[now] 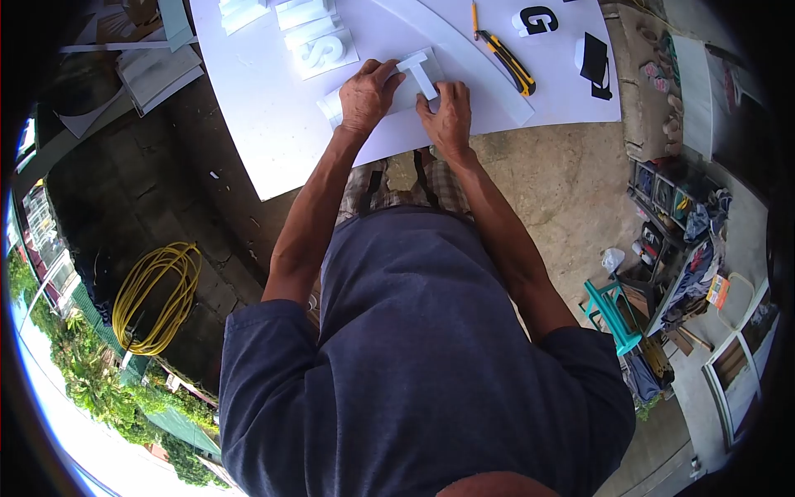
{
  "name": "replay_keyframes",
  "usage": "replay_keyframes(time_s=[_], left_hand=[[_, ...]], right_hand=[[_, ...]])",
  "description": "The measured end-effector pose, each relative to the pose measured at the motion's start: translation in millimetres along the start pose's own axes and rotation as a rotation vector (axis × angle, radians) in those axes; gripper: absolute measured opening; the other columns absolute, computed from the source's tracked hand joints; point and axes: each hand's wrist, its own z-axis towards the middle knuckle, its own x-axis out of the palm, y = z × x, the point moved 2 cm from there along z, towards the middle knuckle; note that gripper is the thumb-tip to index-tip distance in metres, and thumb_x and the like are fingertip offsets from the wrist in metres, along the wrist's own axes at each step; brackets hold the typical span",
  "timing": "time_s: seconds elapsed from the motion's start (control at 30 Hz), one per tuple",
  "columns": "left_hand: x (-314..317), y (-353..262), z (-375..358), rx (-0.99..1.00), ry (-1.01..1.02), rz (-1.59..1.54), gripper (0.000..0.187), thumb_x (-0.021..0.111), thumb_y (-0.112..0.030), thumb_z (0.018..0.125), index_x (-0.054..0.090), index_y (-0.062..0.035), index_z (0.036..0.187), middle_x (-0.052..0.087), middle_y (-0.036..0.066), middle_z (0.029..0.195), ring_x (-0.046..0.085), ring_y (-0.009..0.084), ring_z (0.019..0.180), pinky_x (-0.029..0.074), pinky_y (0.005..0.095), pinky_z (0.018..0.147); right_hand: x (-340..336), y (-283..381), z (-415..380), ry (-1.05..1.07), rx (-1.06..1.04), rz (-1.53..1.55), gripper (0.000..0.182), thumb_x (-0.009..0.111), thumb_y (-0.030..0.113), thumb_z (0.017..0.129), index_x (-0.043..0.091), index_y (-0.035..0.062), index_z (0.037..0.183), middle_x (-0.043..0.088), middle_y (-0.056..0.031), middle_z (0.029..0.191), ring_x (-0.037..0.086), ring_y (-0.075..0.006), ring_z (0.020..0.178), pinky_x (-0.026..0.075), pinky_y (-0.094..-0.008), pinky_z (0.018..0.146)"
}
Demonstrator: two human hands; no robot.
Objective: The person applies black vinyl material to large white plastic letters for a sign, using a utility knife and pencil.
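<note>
A white letter T [421, 74] lies on a pale rectangular sheet [338, 106] near the front of the white table. At the left end of its crossbar, my left hand [367, 97] has its fingers curled and closed against the letter. My right hand [448, 118] pinches the foot of the stem between thumb and fingers. A white letter S [322, 53] on its own sheet sits just beyond my left hand. To the right of my hands lies a yellow and black utility knife [507, 63] on the tabletop.
The white table [265, 124] also carries a long curved pale strip [464, 41], a pencil [474, 18], a black-faced letter G [540, 21] and black cut pieces [595, 60]. A coiled yellow hose or cable [156, 298] lies at left. A green stool [611, 317] stands at right.
</note>
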Motion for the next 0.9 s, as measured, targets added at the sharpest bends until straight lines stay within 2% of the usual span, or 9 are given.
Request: replay_keyframes(time_s=[0.03,0.17,0.3,0.5,0.6,0.9], left_hand=[[1,-1,1,-0.003,-0.029,-0.006,0.027,0.072,-0.034,0.092,0.075,-0.0149,0.111,0.07,0.004,0.092,0.071,0.0268,0.077,0.057,0.039,0.065],[3,-2,5,0.007,-0.046,-0.014,0.026,0.074,-0.035,0.09,0.075,-0.0153,0.108,0.069,0.004,0.088,0.071,0.0274,0.071,0.055,0.0389,0.06],[4,-2,4,-0.004,-0.018,0.017,0.027,0.074,-0.036,0.09,0.076,-0.0177,0.11,0.069,0.004,0.088,0.07,0.0264,0.072,0.056,0.0381,0.062],[8,-1,6,-0.023,0.002,0.065,0.029,0.074,-0.04,0.09,0.076,-0.0197,0.111,0.068,0.003,0.086,0.07,0.025,0.072,0.056,0.0385,0.062],[9,0,5,-0.033,0.006,0.048,0.027,0.072,-0.041,0.091,0.075,-0.0206,0.108,0.067,0.003,0.088,0.07,0.0275,0.072,0.054,0.04,0.06],[9,5,1,0.005,-0.007,0.044,0.036,0.077,-0.042,0.087,0.073,-0.0234,0.118,0.067,0.003,0.092,0.07,0.0254,0.073,0.055,0.0393,0.061]], right_hand=[[0,0,0,0.003,0.011,-0.001,0.038,0.079,0.014,0.078,0.056,0.0012,0.106,0.055,-0.0193,0.101,0.056,-0.041,0.098,0.05,-0.0509,0.082],[-1,-2,-5,-0.021,-0.009,0.019,0.034,0.079,0.014,0.079,0.057,0.0018,0.101,0.054,-0.0179,0.101,0.055,-0.0401,0.099,0.05,-0.05,0.082],[-1,-6,-8,-0.063,-0.002,0.059,0.034,0.081,0.013,0.08,0.06,0.0015,0.105,0.057,-0.0164,0.102,0.057,-0.0387,0.1,0.049,-0.0487,0.084],[-1,-10,-6,-0.031,0.029,0.096,0.033,0.08,0.013,0.08,0.058,0.002,0.102,0.054,-0.0168,0.105,0.055,-0.0398,0.102,0.049,-0.0496,0.085],[0,-11,-6,-0.033,0.032,0.103,0.035,0.08,0.013,0.079,0.058,0.0023,0.103,0.054,-0.0164,0.105,0.055,-0.0395,0.102,0.049,-0.0494,0.085],[-6,-13,-8,0.013,0.05,0.187,0.043,0.081,0.013,0.078,0.055,0.0035,0.112,0.055,-0.0155,0.11,0.055,-0.0379,0.105,0.049,-0.0482,0.087]])
